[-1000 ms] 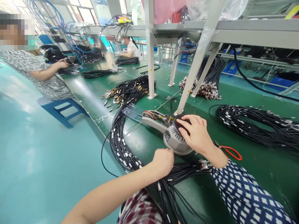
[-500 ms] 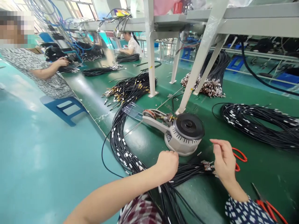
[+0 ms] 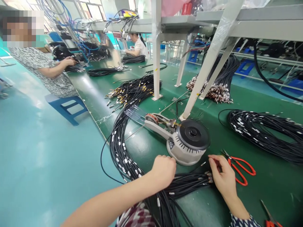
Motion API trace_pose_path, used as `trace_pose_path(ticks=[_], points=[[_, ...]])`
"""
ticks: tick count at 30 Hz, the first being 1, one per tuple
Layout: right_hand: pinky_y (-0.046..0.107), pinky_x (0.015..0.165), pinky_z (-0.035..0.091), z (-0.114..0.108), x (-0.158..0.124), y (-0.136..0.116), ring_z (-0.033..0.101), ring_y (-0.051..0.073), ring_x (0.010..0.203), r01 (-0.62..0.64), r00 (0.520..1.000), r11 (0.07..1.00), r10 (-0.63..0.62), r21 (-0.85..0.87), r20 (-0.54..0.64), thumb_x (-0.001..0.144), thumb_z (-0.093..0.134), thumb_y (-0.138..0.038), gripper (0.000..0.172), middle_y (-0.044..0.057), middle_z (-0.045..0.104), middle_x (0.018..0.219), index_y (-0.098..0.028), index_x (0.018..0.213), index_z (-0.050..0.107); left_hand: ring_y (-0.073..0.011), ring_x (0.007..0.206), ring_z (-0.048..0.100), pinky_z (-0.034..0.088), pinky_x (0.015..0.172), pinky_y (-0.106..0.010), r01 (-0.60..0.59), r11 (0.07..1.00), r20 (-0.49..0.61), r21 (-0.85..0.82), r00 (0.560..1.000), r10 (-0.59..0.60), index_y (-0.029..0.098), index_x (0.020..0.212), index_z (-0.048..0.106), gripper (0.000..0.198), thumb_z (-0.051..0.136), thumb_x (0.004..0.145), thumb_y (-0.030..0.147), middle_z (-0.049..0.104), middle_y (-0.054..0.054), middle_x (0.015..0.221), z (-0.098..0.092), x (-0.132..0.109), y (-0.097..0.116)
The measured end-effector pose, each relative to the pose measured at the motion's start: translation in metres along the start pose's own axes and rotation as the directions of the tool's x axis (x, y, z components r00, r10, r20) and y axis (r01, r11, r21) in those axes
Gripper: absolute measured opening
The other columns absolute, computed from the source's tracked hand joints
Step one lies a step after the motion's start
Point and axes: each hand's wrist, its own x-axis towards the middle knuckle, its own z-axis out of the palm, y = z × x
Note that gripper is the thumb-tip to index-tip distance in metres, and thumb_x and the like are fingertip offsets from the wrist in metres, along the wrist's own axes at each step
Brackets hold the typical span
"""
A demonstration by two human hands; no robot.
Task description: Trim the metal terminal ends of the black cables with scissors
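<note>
My left hand (image 3: 163, 171) is closed in a fist above a bundle of black cables (image 3: 189, 184), just in front of the grey round tape dispenser (image 3: 187, 151). Whatever it may hold is hidden inside the fist. To the right, my right hand (image 3: 223, 178) has its thumb and forefinger drawn together at the bundle's metal-tipped ends (image 3: 209, 177); anything between them is too small to make out. One white-tipped cable end (image 3: 203, 163) sticks out above the bundle. Red-handled scissors (image 3: 241, 168) lie just beyond my right hand.
A second red-handled cutting tool (image 3: 270, 217) lies at the lower right. Coiled black cables (image 3: 265, 129) rest on the right, with more cable bundles (image 3: 132, 90) farther back. White shelf legs (image 3: 156, 63) stand on the green table (image 3: 139, 145). A co-worker (image 3: 42, 69) works at the left.
My right hand has shifted down and slightly left, its fingers drawing together, uncovering more of the red scissors. My left fist has moved slightly left and down. The view has shifted slightly.
</note>
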Motion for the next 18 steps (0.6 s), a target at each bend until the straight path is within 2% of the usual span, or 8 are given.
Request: trace_pose_path(ticks=[2,4,8,10,15,18], points=[[0.027,0.055,0.046,0.0,-0.001,0.0,0.057,0.016,0.064,-0.012,1.0,1.0,0.012,0.012,0.011,0.095,0.055,-0.032,0.014,0.004,0.063,0.083,-0.021,0.096,0.065,-0.028,0.087,0.072,0.053,0.078,-0.039,0.053,0.998,-0.019,0.012,0.998,-0.053,0.011,0.093,0.068,0.028,0.041,0.094,0.015,0.074,-0.016,0.09,-0.003,0.0,-0.01],[0.027,0.055,0.047,0.0,0.0,0.0,0.057,0.016,0.064,-0.021,0.999,1.0,0.021,0.022,0.032,0.095,0.055,-0.032,0.014,0.003,0.063,0.083,-0.022,0.097,0.065,-0.0288,0.087,0.072,0.053,0.076,-0.039,0.085,0.996,-0.025,0.022,0.996,-0.084,0.009,0.093,0.068,0.029,0.04,0.093,0.012,0.073,-0.017,0.09,-0.004,0.001,-0.01],[0.027,0.054,0.046,0.0,0.002,-0.002,0.056,0.015,0.062,-0.029,0.998,0.999,0.027,0.02,0.064,0.095,0.055,-0.034,0.017,0.002,0.062,0.079,-0.021,0.097,0.065,-0.0274,0.084,0.072,0.053,0.075,-0.036,0.007,1.0,0.021,0.011,1.0,-0.008,0.01,0.092,0.069,0.019,0.051,0.084,0.01,0.074,-0.014,0.089,0.003,0.003,0.011],[0.028,0.053,0.046,0.0,0.002,-0.003,0.055,0.015,0.06,-0.029,0.998,0.999,0.028,0.018,0.06,0.095,0.055,-0.035,0.017,0.002,0.062,0.077,-0.021,0.096,0.065,-0.0274,0.086,0.071,0.053,0.076,-0.036,-0.011,1.0,0.031,0.011,0.999,0.01,0.01,0.094,0.069,0.018,0.055,0.081,0.01,0.074,-0.014,0.09,0.004,0.002,0.015],[0.028,0.055,0.046,0.001,-0.002,-0.002,0.057,0.016,0.062,-0.05,0.997,0.998,0.047,0.035,0.061,0.095,0.054,-0.035,0.018,0.003,0.063,0.081,-0.021,0.096,0.065,-0.0303,0.09,0.071,0.053,0.078,-0.041,0.082,0.995,-0.01,0.061,0.997,-0.082,0.01,0.097,0.068,0.03,0.038,0.096,0.014,0.073,-0.017,0.094,-0.004,-0.002,-0.007],[0.029,0.056,0.047,0.002,-0.003,0.0,0.058,0.016,0.065,-0.058,0.995,0.997,0.054,0.046,0.087,0.095,0.054,-0.035,0.018,0.004,0.064,0.083,-0.021,0.097,0.065,-0.0291,0.088,0.072,0.053,0.076,-0.039,0.08,0.993,0.005,0.084,0.997,-0.081,0.009,0.096,0.067,0.029,0.039,0.092,0.008,0.073,-0.018,0.094,-0.003,0.0,-0.002]])
